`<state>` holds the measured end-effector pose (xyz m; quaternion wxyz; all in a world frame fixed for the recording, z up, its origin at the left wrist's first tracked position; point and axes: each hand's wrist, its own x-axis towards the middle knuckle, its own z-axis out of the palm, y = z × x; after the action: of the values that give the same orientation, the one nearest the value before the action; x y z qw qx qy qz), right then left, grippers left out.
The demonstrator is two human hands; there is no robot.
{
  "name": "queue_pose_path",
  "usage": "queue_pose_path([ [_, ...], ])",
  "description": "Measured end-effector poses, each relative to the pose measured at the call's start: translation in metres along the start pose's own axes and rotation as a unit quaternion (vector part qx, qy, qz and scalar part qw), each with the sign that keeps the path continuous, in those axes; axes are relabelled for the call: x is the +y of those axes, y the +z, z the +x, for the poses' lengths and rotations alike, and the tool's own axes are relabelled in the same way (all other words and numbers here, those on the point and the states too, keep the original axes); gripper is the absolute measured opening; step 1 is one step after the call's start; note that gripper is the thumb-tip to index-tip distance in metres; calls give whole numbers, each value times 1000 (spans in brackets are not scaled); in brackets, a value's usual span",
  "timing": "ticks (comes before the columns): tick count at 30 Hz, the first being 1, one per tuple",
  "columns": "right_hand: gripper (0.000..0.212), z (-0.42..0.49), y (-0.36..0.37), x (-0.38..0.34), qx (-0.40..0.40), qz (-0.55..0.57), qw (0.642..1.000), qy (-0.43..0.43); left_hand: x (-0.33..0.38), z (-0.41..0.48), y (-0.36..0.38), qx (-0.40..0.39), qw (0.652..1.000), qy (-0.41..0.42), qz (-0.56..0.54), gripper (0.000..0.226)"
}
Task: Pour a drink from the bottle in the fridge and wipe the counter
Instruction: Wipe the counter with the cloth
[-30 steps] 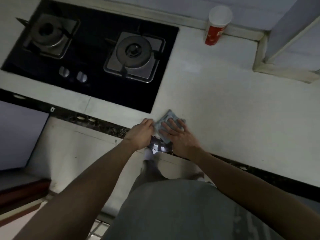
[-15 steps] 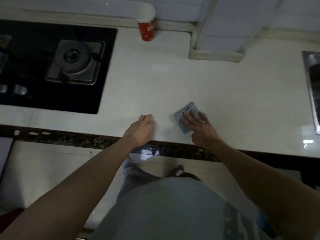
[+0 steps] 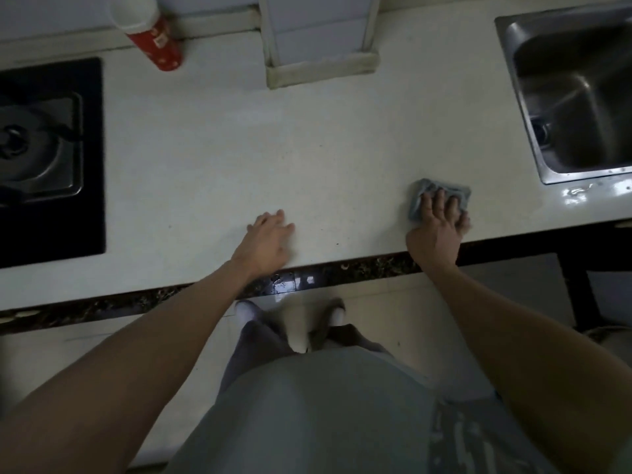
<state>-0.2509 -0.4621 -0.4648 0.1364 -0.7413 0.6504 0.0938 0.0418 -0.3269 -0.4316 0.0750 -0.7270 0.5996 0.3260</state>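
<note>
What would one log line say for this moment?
step: counter wipe | right hand: presses cloth near sink | left hand: flat on counter

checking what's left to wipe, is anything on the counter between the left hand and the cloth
Head view: only bare counter with a few tiny dark specks between the left hand and the cloth.

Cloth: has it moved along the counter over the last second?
Yes. Under the right hand, the cloth has slid rightward, away from the stove corner to just short of the sink.
</note>
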Motion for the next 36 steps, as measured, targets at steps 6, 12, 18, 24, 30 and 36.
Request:
queue_pose_path([
  [6,77,10,0,-51,-7,41,993,114,-8,2,-10,-19,999,26,-8,65],
  [12,79,54,-11,-89,-8,38,995,88,4,1,-4,-29,998,11,50,56],
  [18,83,109,-28,-164,-49,35,998,8,0,6,-9,-49,993,33,97,56],
  [24,87,105,-21,-253,-77,-2,977,-198,2,0,-2,-50,996,17,76,71],
  [30,77,50,-1,-289,-85,-66,902,-418,5,-4,-4,-14,991,22,134,62],
  [36,56,48,10,-238,-40,-128,786,-603,10,-6,4,13,987,6,162,62],
])
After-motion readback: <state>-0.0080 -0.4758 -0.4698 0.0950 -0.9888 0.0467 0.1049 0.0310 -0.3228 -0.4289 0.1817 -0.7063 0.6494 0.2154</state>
